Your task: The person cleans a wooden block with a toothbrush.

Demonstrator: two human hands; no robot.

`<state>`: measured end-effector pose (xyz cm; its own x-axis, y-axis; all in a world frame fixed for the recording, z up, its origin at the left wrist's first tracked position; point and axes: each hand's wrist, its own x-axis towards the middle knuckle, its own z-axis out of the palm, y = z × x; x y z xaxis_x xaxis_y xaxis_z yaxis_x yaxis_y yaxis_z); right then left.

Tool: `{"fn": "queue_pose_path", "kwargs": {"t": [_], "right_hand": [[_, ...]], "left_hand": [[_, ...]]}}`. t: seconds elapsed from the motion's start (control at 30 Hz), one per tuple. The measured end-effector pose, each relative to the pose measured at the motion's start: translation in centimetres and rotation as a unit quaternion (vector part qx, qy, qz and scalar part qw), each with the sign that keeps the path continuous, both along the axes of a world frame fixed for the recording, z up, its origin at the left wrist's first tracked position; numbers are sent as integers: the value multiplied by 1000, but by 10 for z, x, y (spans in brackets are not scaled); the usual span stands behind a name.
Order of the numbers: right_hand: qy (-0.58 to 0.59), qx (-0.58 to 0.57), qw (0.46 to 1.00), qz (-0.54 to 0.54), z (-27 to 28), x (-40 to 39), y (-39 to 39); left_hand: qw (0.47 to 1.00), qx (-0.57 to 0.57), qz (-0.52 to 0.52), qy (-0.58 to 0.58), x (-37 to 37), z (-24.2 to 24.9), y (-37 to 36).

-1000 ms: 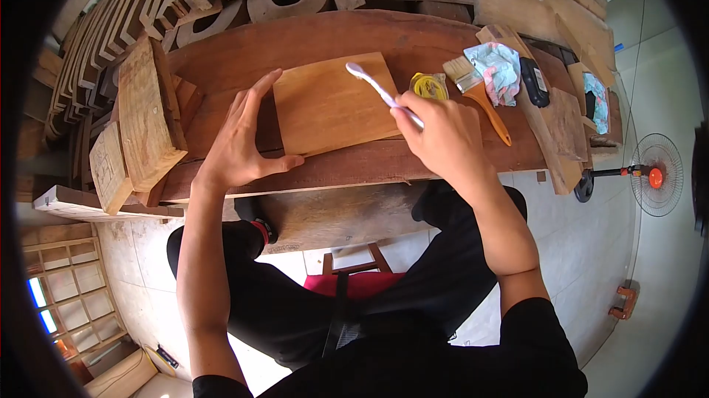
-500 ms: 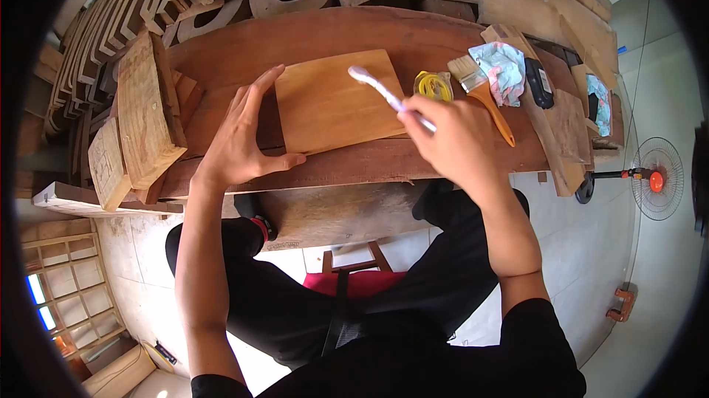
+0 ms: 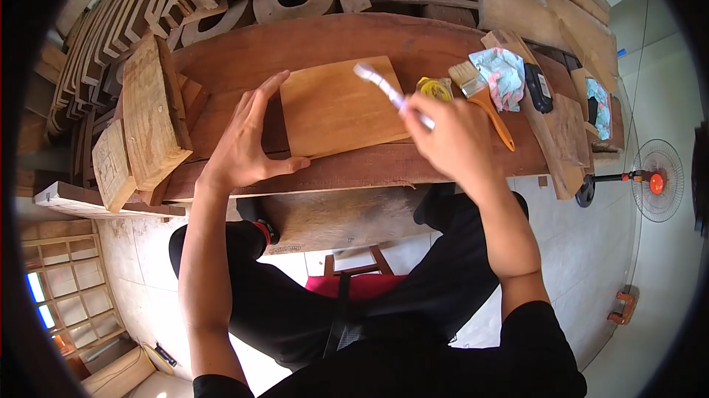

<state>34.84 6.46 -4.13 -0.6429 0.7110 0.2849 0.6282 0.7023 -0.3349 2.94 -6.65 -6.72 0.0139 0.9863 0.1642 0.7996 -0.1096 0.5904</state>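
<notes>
Board (image 3: 340,106) — on brn bench (image 3: 295,38), fan (image 3: 656,182) rt.

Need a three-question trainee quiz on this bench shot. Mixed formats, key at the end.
1. Multiple choice. The right hand holds a: a) screwdriver b) toothbrush c) pencil

2. True or false. The left hand is clenched into a fist.

3. Fill in the blank. To the right of the flat wooden panel in the picture lies a paintbrush whose handle is coloured ____.

Key: 1 b; 2 false, it is open; 3 orange.
</notes>
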Motion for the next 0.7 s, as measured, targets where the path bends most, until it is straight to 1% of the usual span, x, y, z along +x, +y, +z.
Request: {"fn": "queue_pose_path", "kwargs": {"t": [0.03, 0.07, 0.1, 0.17, 0.2, 0.23, 0.3, 0.37, 0.43, 0.47, 0.5, 0.57, 0.6, 0.63, 0.7], "right_hand": [[20, -8, 999, 35, -3, -2, -8], [28, -9, 999, 33, 0, -2, -10], [-2, -26, 1000, 1, 11, 0, -4], [-4, 1, 999, -47, 2, 8, 23], [-9, 3, 999, -53, 3, 8, 22], [-29, -13, 998, -61, 10, 3, 4], [-10, -38, 999, 11, -4, -9, -25], [16, -18, 993, 112, -8, -15, -45], [6, -72, 995, 62, 7, -11, -32], [10, -55, 998, 25, 9, -7, -20], [8, -26, 999, 28, 10, -6, -11], [-5, -28, 999, 38, 9, -8, -28], [-15, -32, 996, 82, 2, -11, -43], [9, -37, 990, 137, -1, -14, -59], [19, -24, 988, 149, -3, -15, -63]], "left_hand": [[1000, -3, -1, 2, 0, 0, 0], [1000, 0, -2, 3, -1, 1, 0], [1000, 1, -3, 1, -2, 2, 1], [1000, -7, -2, -3, 0, 0, -3], [1000, -10, 0, -2, 0, 2, -3], [1000, -11, 3, 0, 0, 3, -1], [1000, 8, -2, -1, 0, 1, 0], [1000, 15, -6, 5, -1, 2, 0], [1000, 14, -4, 10, 0, 2, -1], [1000, 8, -4, 11, 0, 1, -3], [1000, 7, -4, 11, 0, 1, -3], [1000, 13, -3, 6, 1, 2, -1], [1000, 15, -5, 4, 0, 0, -1], [1000, 15, -9, 4, -1, 0, -1], [1000, 22, -12, 9, -1, 3, 1]]}}
